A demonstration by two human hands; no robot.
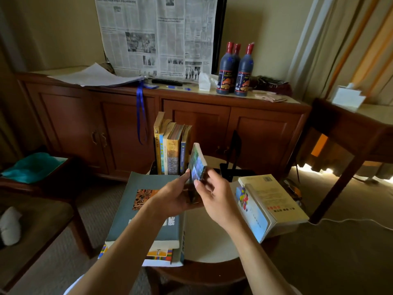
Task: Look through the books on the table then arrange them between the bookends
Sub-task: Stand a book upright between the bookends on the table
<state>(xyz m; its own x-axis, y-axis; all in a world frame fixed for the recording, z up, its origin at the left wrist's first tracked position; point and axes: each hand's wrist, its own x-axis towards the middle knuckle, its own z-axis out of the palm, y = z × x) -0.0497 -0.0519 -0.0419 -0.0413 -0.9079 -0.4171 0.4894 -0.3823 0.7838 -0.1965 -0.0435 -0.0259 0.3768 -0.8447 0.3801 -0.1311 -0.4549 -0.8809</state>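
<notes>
Several books (171, 145) stand upright in a row at the far side of the small round table (210, 237); the row hides the left bookend. The black right bookend (235, 154) stands apart from them, leaving a gap. I hold a small paperback (197, 162) with a blue-green cover upright in that gap, just right of the row. My left hand (172, 196) grips its lower left edge. On the book's lower right side, my right hand (214, 199) pinches it. A grey book (148, 209) tops a stack at the near left. Two pale books (268, 201) lie at the right.
A wooden sideboard (127, 116) behind the table carries three dark bottles (234, 71), papers and a hanging newspaper (157, 35). A chair (36, 199) with a teal cloth stands to the left. At the right is a dark side table (350, 128) with a tissue box.
</notes>
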